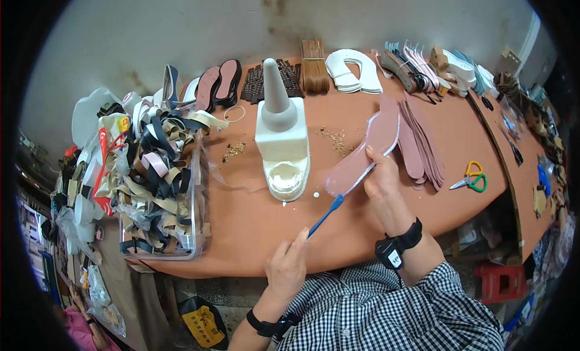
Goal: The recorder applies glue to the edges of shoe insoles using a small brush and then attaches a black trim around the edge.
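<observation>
My left hand (286,265) is closed around the handle of a blue brush (326,217), whose tip is at the lower edge of a pink insole (382,132). A white, glue-like line runs along the insole's border. My right hand (383,174) grips that insole by its side, thumb on top, holding it tilted above the table. Left of it stands a white dispenser (283,144) with a grey cone on top and a white-coated hollow at its front. Just right of my right hand lies a fanned stack of pink insoles (423,146).
Scissors (471,177) with yellow and green handles lie at the right. A clear bin (198,213) overflows with strips at the left. Along the wall are black-edged soles (227,84), dark woven pieces (254,85), brown strips (314,65) and white U-shaped pieces (345,79). A red stool (502,283) stands below.
</observation>
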### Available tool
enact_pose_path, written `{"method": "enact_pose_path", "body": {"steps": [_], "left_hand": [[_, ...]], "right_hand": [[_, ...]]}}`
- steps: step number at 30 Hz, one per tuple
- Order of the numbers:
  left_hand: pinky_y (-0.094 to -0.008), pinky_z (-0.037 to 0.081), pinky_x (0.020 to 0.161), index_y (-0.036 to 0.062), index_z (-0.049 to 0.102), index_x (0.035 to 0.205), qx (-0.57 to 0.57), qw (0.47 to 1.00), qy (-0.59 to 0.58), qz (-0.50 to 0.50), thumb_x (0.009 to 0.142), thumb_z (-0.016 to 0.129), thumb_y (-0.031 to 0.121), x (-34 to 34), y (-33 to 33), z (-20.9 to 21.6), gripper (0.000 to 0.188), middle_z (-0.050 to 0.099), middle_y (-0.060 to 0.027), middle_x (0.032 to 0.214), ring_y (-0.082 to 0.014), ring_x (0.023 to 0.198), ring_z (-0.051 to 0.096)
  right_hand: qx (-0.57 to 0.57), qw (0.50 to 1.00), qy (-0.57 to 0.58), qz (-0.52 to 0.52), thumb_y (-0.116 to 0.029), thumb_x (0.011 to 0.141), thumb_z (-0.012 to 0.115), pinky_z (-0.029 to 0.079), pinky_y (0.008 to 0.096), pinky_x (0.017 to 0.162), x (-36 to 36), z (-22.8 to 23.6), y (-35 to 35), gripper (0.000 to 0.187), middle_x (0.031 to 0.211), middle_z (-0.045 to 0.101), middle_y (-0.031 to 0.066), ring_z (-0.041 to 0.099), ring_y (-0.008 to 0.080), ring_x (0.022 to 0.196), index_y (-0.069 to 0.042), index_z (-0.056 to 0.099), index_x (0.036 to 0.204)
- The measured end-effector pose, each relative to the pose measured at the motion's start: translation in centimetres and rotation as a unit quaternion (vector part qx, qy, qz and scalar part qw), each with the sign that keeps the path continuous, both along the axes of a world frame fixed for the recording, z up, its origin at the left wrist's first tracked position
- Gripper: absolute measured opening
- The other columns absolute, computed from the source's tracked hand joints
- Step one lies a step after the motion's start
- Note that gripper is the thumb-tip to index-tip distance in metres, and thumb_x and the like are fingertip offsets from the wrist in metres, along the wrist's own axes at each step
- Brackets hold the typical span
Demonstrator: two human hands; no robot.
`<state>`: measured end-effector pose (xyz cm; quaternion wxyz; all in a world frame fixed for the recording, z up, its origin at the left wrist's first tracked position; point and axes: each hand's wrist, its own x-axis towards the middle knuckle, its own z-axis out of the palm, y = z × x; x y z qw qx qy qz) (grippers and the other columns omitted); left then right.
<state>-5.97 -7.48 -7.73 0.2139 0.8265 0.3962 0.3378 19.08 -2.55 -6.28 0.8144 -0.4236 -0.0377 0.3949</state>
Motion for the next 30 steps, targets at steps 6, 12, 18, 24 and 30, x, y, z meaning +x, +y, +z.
{"method": "enact_pose_path", "body": {"steps": [6,12,18,24,30], "left_hand": [[-0.0314,0.041,0.044,0.0107,0.061,0.105,0.054,0.997,0.042,0.027,0.075,0.062,0.005,-1.8,1.8,-0.7,0.032,0.048,-0.0064,0.061,-0.0204,0.049,0.051],[-0.0297,0.042,0.046,0.0089,0.061,0.104,0.012,1.0,-0.024,0.012,0.072,0.064,0.003,-1.9,1.4,0.3,0.033,0.049,-0.0062,0.063,-0.0201,0.051,0.051],[-0.0286,0.043,0.047,0.0101,0.062,0.104,0.069,0.996,-0.014,-0.055,0.071,0.063,0.001,-0.3,1.3,0.6,0.035,0.05,-0.0047,0.064,-0.0181,0.053,0.052],[-0.0283,0.043,0.046,0.0121,0.062,0.104,0.102,0.991,0.052,-0.062,0.071,0.063,0.003,-1.7,2.6,0.5,0.035,0.05,-0.0043,0.064,-0.0175,0.053,0.052],[-0.0292,0.042,0.045,0.0116,0.062,0.104,0.088,0.995,0.033,-0.026,0.071,0.063,0.003,-3.2,3.2,0.4,0.034,0.049,-0.0051,0.062,-0.0186,0.052,0.052]], "right_hand": [[0.003,0.999,0.012,0.029,-0.002,0.08,0.053,0.043,0.0343,0.083,0.8,0.5,-0.3,0.028,0.096,0.053,0.0062,0.052,0.0179,0.09,-0.001,0.047,0.108],[-0.016,0.999,0.01,0.026,-0.002,0.079,0.056,0.045,0.0319,0.078,1.3,-0.1,-0.2,0.021,0.091,0.056,0.0062,0.054,0.0161,0.085,0.0,0.052,0.099],[-0.025,0.997,-0.034,0.058,-0.001,0.078,0.055,0.044,0.0326,0.079,0.6,0.0,-0.2,0.026,0.09,0.056,0.0072,0.054,0.0182,0.083,0.001,0.05,0.103],[-0.016,0.997,-0.029,0.074,0.0,0.078,0.055,0.045,0.0312,0.076,0.5,0.5,-0.3,0.022,0.088,0.057,0.0071,0.055,0.0176,0.081,0.002,0.052,0.099],[-0.027,0.996,-0.041,0.077,-0.003,0.079,0.056,0.044,0.0303,0.077,0.3,0.1,-0.1,0.019,0.091,0.057,0.0068,0.054,0.0157,0.083,0.001,0.052,0.097]]}}
